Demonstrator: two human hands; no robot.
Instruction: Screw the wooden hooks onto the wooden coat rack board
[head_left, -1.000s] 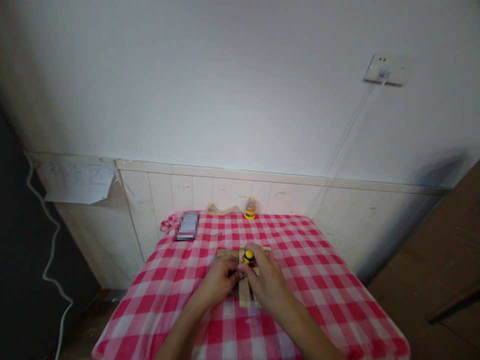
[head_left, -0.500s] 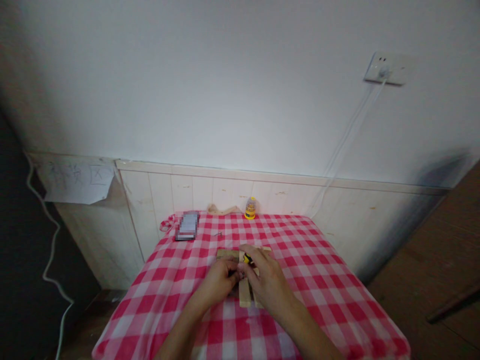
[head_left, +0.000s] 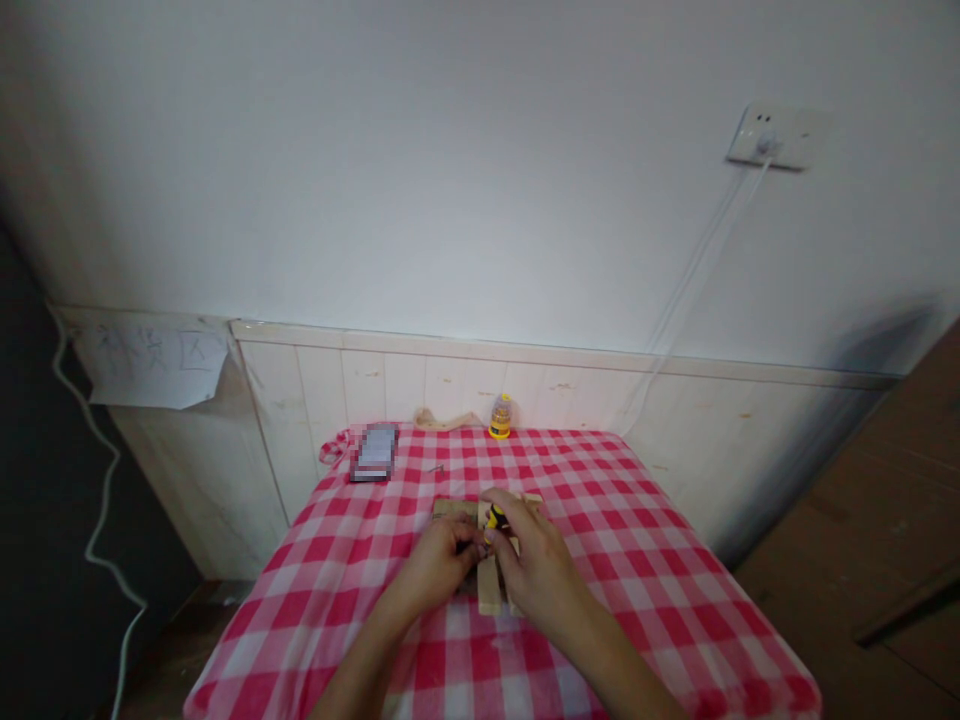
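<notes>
Over the middle of the table, my right hand (head_left: 529,545) is closed around a short yellow-and-black screwdriver (head_left: 495,517), its handle partly covered by my fingers. Beside it, my left hand (head_left: 441,558) has thumb and fingertips pinched together near the tool's lower end; whatever they hold is too small to make out. Both hands are over several pale wooden strips (head_left: 489,590) laid at angles to each other. A darker wooden piece (head_left: 448,508) shows behind my left fingers. My hands hide the middle of the wood.
A red-and-white checked cloth (head_left: 637,600) covers the table. At the back stand a yellow-based clear bottle (head_left: 500,418) and a pale strip (head_left: 442,421) by the wall. A phone (head_left: 375,453) lies back left, with a small metal piece (head_left: 437,468) to its right.
My right fingers have shifted slightly around the screwdriver, so more of its yellow part shows. My left hand stays nearly in place, and the wood has not visibly moved.
</notes>
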